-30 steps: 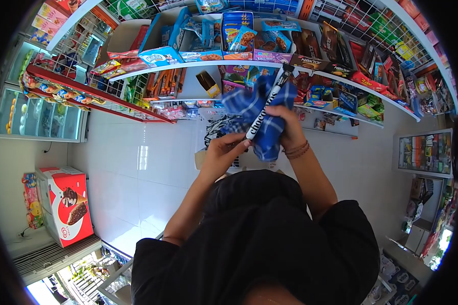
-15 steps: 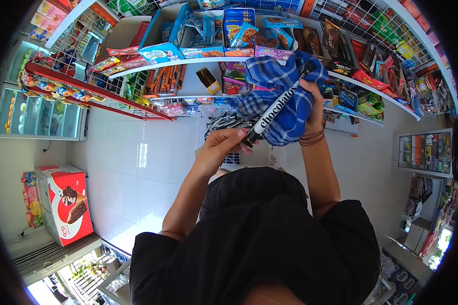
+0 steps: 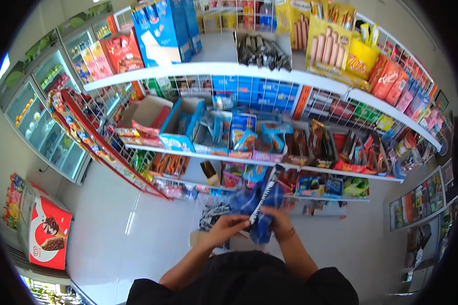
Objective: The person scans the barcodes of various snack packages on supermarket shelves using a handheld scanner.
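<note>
Box [image 3: 211, 149] of blue packets [image 3: 220, 126] beyond wrapped stick [image 3: 262, 201] in left hand [image 3: 231, 229], cloth [image 3: 261, 231] in right hand [image 3: 280, 222].

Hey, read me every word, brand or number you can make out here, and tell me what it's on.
"Chocolat", ending unclear: yellow pack on the top shelf.
Stick in the left hand: lettering too blurred to read.
Yellow bag: red lettering, too blurred.
Red freezer: sideways lettering, too small.
Other packs: too small or blurred.
</note>
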A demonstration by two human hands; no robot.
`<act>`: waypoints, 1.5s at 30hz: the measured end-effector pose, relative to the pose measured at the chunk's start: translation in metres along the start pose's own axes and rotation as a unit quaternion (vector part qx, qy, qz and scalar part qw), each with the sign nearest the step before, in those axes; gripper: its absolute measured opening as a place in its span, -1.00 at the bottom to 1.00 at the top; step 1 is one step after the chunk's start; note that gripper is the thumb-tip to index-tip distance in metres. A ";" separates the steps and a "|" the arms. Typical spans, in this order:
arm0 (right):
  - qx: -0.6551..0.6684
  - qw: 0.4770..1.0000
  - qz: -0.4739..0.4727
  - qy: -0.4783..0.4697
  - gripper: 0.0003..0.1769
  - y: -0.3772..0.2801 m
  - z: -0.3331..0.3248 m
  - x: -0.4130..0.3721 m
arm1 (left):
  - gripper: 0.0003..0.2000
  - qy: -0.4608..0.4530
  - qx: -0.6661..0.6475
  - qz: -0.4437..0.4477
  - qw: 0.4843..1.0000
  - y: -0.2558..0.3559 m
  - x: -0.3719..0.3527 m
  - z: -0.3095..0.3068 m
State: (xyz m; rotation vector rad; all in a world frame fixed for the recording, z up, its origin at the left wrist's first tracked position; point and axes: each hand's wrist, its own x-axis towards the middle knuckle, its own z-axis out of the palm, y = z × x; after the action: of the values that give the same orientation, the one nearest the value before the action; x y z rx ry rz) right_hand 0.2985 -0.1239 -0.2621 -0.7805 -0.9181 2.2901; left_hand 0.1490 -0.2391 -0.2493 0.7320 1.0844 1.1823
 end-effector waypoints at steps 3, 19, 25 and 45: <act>0.030 0.998 0.054 -0.001 -0.64 0.006 0.005 -0.002 | -0.72 -0.031 0.032 -0.016 0.999 0.008 0.001 -0.002; 0.178 0.962 -0.161 0.129 -0.67 -0.064 -0.004 0.007 | -0.74 -0.108 0.012 -0.020 0.994 0.006 0.004 -0.012; -0.099 0.978 -0.137 0.120 -0.61 -0.031 0.002 -0.003 | -0.76 0.040 0.025 0.026 0.999 -0.006 0.025 0.006; -0.390 0.892 -0.228 -0.023 -0.48 -0.024 0.038 -0.024 | -0.83 0.124 0.180 0.216 0.952 0.050 0.034 -0.024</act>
State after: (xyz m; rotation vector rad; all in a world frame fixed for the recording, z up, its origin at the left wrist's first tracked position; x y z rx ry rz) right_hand 0.2956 -0.1408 -0.2145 -0.7056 -1.8663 1.5016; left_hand 0.1095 -0.1951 -0.2221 1.1707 1.4166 1.4939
